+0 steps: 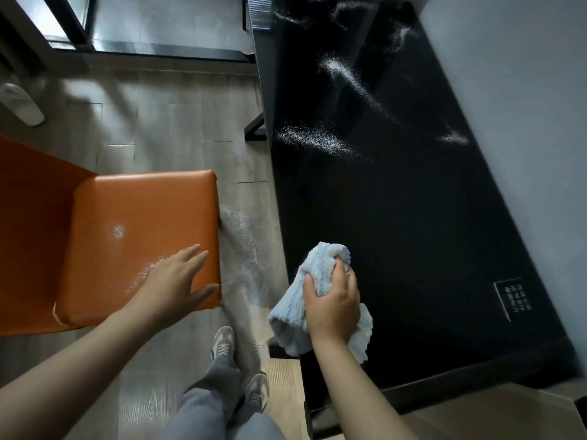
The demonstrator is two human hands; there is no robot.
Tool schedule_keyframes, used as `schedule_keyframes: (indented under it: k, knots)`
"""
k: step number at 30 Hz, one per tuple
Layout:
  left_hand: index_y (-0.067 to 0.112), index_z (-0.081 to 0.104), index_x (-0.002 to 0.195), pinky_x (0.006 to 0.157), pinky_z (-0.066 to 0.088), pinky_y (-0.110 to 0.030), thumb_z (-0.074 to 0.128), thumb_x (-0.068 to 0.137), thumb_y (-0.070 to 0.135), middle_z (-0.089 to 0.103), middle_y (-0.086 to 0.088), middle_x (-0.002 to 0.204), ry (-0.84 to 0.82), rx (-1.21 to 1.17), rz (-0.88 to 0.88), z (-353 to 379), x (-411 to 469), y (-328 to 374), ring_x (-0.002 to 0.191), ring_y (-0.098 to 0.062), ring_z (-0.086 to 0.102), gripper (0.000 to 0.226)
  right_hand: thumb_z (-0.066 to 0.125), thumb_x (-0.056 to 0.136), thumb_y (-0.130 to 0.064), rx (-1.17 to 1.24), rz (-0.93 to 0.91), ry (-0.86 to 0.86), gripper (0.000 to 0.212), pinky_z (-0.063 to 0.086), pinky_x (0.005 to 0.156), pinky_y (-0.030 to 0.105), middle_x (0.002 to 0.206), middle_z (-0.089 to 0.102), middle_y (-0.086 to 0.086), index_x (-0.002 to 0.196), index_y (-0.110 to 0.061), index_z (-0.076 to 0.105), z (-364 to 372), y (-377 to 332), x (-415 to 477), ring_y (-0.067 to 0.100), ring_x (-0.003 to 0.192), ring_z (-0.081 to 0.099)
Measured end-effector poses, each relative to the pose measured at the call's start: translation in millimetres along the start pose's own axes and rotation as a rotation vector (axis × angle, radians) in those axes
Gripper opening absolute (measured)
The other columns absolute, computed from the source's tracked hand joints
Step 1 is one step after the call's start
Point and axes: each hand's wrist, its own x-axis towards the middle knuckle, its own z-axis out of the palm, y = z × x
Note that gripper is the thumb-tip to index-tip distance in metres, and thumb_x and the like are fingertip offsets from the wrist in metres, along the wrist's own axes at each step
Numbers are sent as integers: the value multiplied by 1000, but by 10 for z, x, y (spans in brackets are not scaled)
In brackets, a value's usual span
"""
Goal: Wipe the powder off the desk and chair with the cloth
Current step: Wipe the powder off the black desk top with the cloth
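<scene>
My right hand [332,308] grips a bunched light-blue cloth [295,312] at the near left edge of the black desk [413,223]. White powder streaks [320,139] lie across the desk's far half. My left hand [178,281] rests flat with straight fingers on the front corner of the orange chair seat [143,217]. A small powder patch [118,230] and a thin trail beside my left hand mark the seat.
Powder is scattered on the wooden floor [244,246] between chair and desk. My feet in grey shoes [224,342] stand below. A white slipper [22,104] lies far left. A grey wall [524,90] borders the desk on the right.
</scene>
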Motion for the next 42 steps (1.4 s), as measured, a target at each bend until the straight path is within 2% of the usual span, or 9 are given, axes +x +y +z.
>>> schedule_keyframes:
  k: [11,16,19,26,34,38,42]
  knots:
    - [20,27,151,115,30,-42,53,90,53,22,-2,158,-7,3,-40,-353,582,-421,144,-21,25,74,71,78,-45,-84,-86,62,64,50,87,45,136,54,14,133,-14,55,543,-735,577,34,115,56]
    - [19,28,150,114,31,-44,53,89,54,24,-3,157,-2,-1,-55,-420,714,-594,143,-22,27,75,77,74,-37,-65,-401,-162,62,50,88,42,130,59,12,129,-17,59,693,-1188,670,33,112,58]
    - [19,30,150,113,32,-44,55,87,55,26,-3,157,13,-12,-81,-405,643,-666,143,-22,28,76,73,76,-40,18,-425,-249,61,49,87,38,128,61,8,132,-19,57,705,-1372,524,29,111,59]
    - [18,30,149,112,31,-38,57,87,55,28,-2,156,53,-68,-134,-255,136,-613,142,-20,30,77,65,81,-49,58,-346,-341,65,49,95,36,135,54,-1,139,-27,46,371,-1073,58,18,120,53]
    - [21,30,149,110,36,-34,59,87,52,34,1,153,154,-227,-217,-17,-808,-219,138,-15,35,75,66,80,-47,151,-344,-369,64,50,96,31,136,53,-5,138,-27,47,-205,-711,-624,13,120,54]
    - [22,34,147,107,37,-30,59,86,54,41,2,149,184,-268,-245,73,-1244,-137,134,-12,40,73,64,80,-47,156,-415,-374,64,50,95,33,135,53,-5,138,-26,47,-403,-682,-815,13,119,54]
    - [23,38,145,104,40,-28,59,85,55,46,4,144,205,-297,-295,112,-1650,-181,129,-10,45,71,59,81,-47,103,-522,-474,61,49,94,37,131,54,-5,138,-28,46,-543,-776,-1036,15,116,55]
